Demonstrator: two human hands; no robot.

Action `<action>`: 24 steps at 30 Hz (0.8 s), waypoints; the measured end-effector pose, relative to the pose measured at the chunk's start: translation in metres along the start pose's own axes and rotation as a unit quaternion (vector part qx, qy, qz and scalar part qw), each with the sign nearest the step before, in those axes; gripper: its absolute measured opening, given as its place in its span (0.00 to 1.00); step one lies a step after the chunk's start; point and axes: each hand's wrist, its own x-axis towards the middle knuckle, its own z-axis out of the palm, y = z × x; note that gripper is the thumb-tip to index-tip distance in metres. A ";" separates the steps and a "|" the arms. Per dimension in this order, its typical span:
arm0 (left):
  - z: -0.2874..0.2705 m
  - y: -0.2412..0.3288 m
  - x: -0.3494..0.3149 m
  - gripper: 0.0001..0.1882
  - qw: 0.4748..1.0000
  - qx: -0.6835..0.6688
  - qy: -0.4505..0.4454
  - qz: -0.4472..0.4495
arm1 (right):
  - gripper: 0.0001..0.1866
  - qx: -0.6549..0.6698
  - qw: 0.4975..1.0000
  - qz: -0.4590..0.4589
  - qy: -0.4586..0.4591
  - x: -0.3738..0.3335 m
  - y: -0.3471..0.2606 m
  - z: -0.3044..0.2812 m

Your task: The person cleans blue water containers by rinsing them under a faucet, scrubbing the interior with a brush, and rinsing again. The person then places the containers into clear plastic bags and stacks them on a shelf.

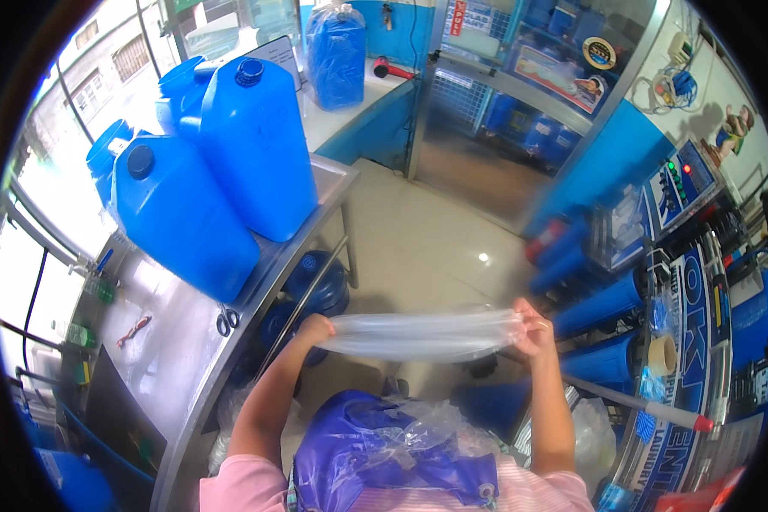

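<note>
A clear plastic bag (422,334) is stretched sideways in front of me, gathered into a long band and slightly blurred. My left hand (317,329) is closed round its left end. At the other end, my right hand (533,331) pinches the plastic between thumb and fingers. On the steel table (166,358) to the left stand large blue water jugs; the nearest jug (179,209) has a dark cap, and a taller jug (260,141) rises behind it. Black-handled scissors (227,320) lie by the table's edge, nearest to my left hand.
Blue filter housings (602,303) and a control panel (687,183) line the right side. A tape roll (661,354) hangs there beside a pole (657,405). Ahead is a glass door (503,128). A bagged blue jug (335,60) and red hair dryer (392,70) sit on the far ledge.
</note>
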 end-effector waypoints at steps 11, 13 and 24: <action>-0.057 0.035 0.006 0.12 0.490 -0.850 -0.134 0.140 | 0.31 -0.856 0.384 0.325 0.119 0.070 0.006 -0.090; -0.064 0.034 -0.012 0.12 0.661 -0.732 -0.025 0.162 | 0.36 -0.873 0.337 0.329 0.127 0.093 0.012 -0.100; -0.091 0.017 -0.122 0.28 0.945 0.160 0.283 -0.033 | 0.24 -0.612 0.753 0.223 -0.090 0.263 -0.090 0.087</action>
